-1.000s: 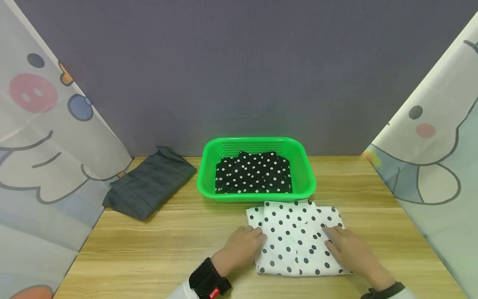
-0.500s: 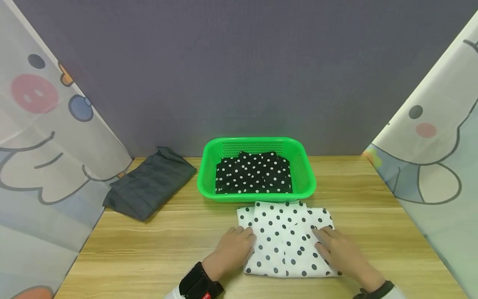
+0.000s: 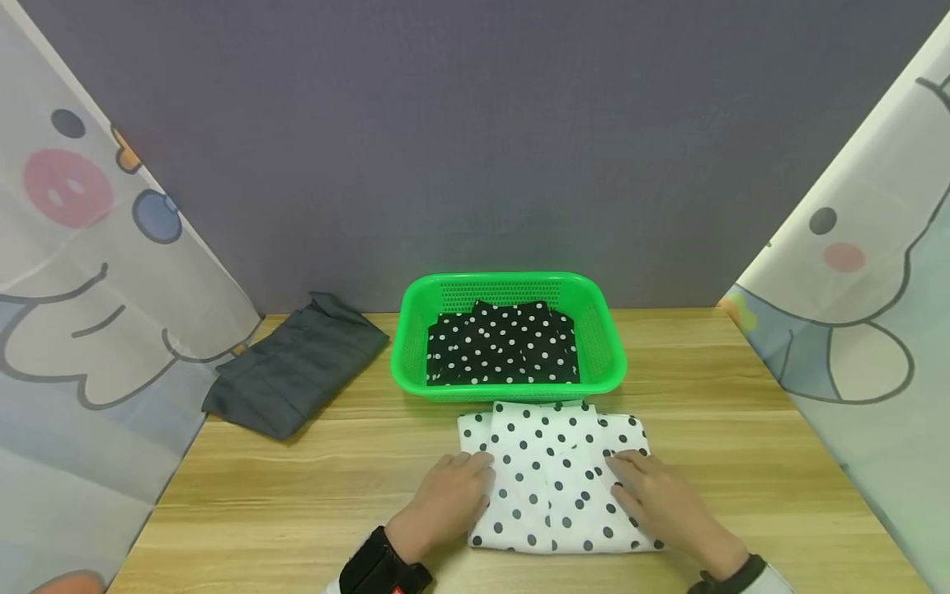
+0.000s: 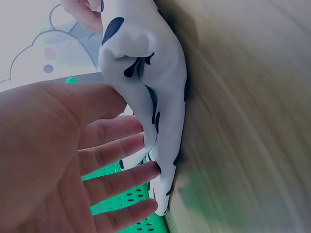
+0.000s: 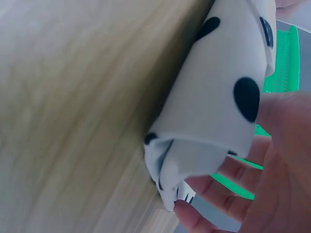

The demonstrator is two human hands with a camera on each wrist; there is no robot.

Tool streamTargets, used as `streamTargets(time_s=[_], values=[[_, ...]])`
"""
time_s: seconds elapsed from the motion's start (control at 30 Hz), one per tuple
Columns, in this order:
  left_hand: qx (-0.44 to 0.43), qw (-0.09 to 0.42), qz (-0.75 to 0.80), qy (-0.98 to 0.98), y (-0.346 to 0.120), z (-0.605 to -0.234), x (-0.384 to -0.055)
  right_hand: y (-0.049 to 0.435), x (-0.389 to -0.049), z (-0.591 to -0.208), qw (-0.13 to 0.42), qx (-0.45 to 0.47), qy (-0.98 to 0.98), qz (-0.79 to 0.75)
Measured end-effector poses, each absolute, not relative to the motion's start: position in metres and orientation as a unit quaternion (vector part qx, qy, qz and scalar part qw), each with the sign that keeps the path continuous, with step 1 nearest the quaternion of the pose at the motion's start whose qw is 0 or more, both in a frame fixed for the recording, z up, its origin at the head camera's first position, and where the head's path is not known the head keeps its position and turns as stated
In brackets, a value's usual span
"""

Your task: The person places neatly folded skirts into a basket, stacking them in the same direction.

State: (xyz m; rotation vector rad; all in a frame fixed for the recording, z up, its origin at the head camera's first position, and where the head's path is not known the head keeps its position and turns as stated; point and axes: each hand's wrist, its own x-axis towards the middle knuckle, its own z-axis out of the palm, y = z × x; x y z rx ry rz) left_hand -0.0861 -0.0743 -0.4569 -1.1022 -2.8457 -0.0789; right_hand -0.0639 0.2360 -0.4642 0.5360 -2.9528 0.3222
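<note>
A folded white cloth with black polka dots (image 3: pixel 545 487) lies flat on the table, its top edge right at the green basket's front. My left hand (image 3: pixel 449 495) rests on the cloth's left side. In the left wrist view, the straight, spread fingers of that hand (image 4: pixel 63 150) lie against the layered side of the cloth (image 4: pixel 167 82). On the cloth's right part rests my right hand (image 3: pixel 660 499), fingers extended. The right wrist view has the fingers of this hand (image 5: pixel 277 170) alongside the rolled fold of the cloth (image 5: pixel 214 92).
Behind the white cloth stands a green perforated basket (image 3: pixel 610 355) holding a black cloth with white dots (image 3: pixel 505 346). To the left lies a folded dark grey cloth (image 3: pixel 297 367). A grey panel (image 3: pixel 482 148) and printed cartoon sheets border the wooden table (image 3: pixel 757 445).
The white dotted cloth has slid left along the table, with both my hands moving left along with it. The basket and the grey cloth stay in place.
</note>
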Motion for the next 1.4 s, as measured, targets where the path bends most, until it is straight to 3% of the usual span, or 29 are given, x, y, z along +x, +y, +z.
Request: streamTargets(time_s=[0.23,0.6,0.9,1.17,1.4], values=[[-0.346,0.036,-0.041,-0.937,-0.086,-0.456,-0.083,0.227,-0.065,-0.465,0.045,0.177,-0.977,0.114],[-0.331,0.055,-0.063,-0.94,-0.103,-0.457,-0.079,0.213,-0.066,-0.466,0.052,0.201,-0.971,0.118],[-0.314,0.039,-0.065,-0.946,-0.114,-0.457,-0.08,0.203,-0.068,-0.464,0.062,0.224,-0.964,0.126],[-0.31,0.053,-0.064,-0.947,-0.12,-0.457,-0.079,0.197,-0.07,-0.465,0.048,0.224,-0.966,0.115],[-0.323,0.102,-0.061,-0.939,-0.121,-0.462,-0.083,0.197,-0.07,-0.466,0.042,0.225,-0.967,0.116]])
